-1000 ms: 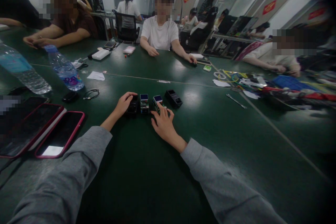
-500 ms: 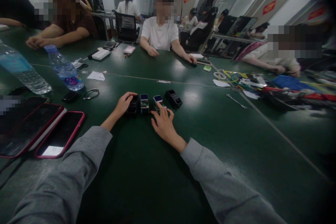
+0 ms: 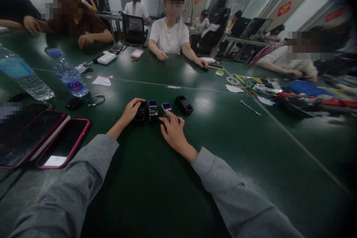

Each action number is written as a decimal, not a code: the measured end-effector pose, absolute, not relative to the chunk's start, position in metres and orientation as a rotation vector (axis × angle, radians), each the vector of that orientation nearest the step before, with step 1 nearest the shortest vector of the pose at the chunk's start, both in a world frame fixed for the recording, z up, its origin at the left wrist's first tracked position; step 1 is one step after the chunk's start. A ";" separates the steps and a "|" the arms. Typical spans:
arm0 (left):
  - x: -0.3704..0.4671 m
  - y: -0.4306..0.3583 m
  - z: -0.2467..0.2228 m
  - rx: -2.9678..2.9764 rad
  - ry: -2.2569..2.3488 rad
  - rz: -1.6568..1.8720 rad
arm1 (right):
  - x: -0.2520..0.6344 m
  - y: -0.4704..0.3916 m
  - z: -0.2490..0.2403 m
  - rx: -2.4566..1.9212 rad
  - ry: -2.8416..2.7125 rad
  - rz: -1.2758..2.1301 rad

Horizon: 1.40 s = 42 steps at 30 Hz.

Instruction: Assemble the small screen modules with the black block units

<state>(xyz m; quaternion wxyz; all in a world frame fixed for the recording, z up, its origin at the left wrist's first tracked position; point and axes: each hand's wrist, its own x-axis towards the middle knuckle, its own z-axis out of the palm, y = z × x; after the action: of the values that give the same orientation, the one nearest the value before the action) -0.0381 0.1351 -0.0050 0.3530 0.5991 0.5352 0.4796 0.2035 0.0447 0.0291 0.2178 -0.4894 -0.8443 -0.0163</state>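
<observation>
My left hand (image 3: pixel 132 111) is wrapped round the side of a black plastic casing (image 3: pixel 141 114) lying on the green table. Just to the right of it is a green circuit board (image 3: pixel 153 112) with a small dark screen at its far end, untouched. My right hand (image 3: pixel 174 129) has its fingers on a second circuit board (image 3: pixel 166 107), also with a small screen; the fingers hide most of this board. Beyond that hand, to the right, lies another black casing (image 3: pixel 184 105), set at an angle.
Two water bottles (image 3: pixel 69 72) and several phones, one red-edged phone (image 3: pixel 64 143) among them, are on the left. A thin black cable (image 3: pixel 96 100) lies nearer the middle. At right are a wrench (image 3: pixel 250 107) and a heap of cables (image 3: pixel 279 89). Other people sit around the table.
The second circuit board has shifted slightly left and nearer under my right hand's fingers. My left hand is still. At the far left, a person's hands have moved apart.
</observation>
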 end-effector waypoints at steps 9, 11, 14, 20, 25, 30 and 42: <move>-0.038 0.133 -0.004 1.547 1.385 1.235 | 0.207 0.047 0.025 -1.325 -2.293 0.020; -0.037 0.133 -0.004 1.544 1.378 1.239 | 0.205 0.048 0.023 -1.303 -2.309 0.027; -0.038 0.132 -0.003 1.545 1.374 1.238 | 0.206 0.051 0.024 -1.292 -2.303 0.002; -0.039 0.132 -0.002 1.558 1.387 1.214 | 0.240 0.078 0.025 -1.446 -2.100 -0.218; -0.040 0.137 -0.007 1.594 1.389 1.249 | 0.273 0.111 0.002 -1.533 -1.887 -0.070; -0.043 0.141 -0.012 1.591 1.371 1.259 | 0.279 0.120 -0.008 -1.401 -1.852 0.044; -0.045 0.142 -0.020 1.586 1.420 1.347 | 0.277 0.096 0.002 -1.310 -1.699 0.324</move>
<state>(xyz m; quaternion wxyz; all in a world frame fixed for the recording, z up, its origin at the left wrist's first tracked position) -0.0454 0.1419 -0.0203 0.3061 0.5993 0.5367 0.5090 0.2770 0.0960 0.0018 0.4671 -0.5339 -0.6924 0.1320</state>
